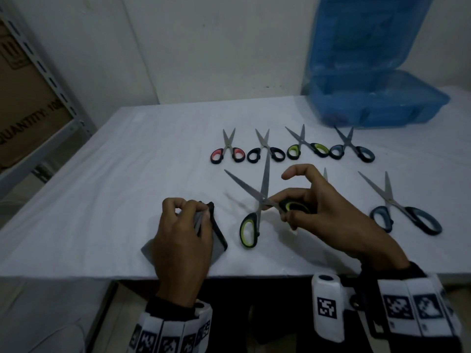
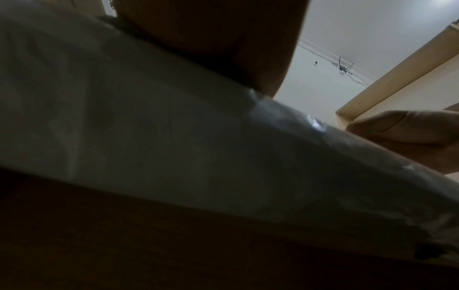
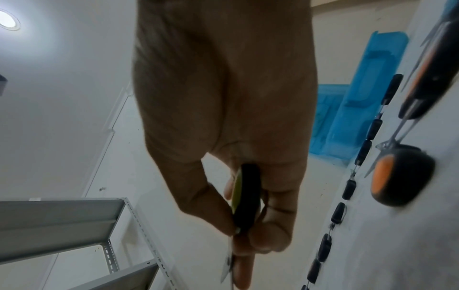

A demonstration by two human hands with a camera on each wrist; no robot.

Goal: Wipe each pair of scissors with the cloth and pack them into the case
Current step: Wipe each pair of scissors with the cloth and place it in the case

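Observation:
My right hand (image 1: 289, 212) pinches one black-and-green handle loop (image 1: 297, 207) of a large pair of green scissors (image 1: 262, 197), index finger raised. Its blades are spread wide and it is lifted off the white table (image 1: 127, 174). The right wrist view shows my fingers (image 3: 270, 231) around that handle (image 3: 246, 196). My left hand (image 1: 188, 211) grips a folded grey cloth (image 1: 216, 248) with a dark edge, just left of the scissors. The blue case (image 1: 377, 105) stands open at the back right, its lid (image 1: 362, 34) upright.
Small pink (image 1: 226, 152), black (image 1: 266, 152), green (image 1: 307, 149) and blue (image 1: 353, 150) scissors lie in a row. Large blue scissors (image 1: 405, 212) lie at right; orange-handled scissors (image 3: 402, 176) lie under my right hand. A metal shelf (image 1: 38, 110) stands at left.

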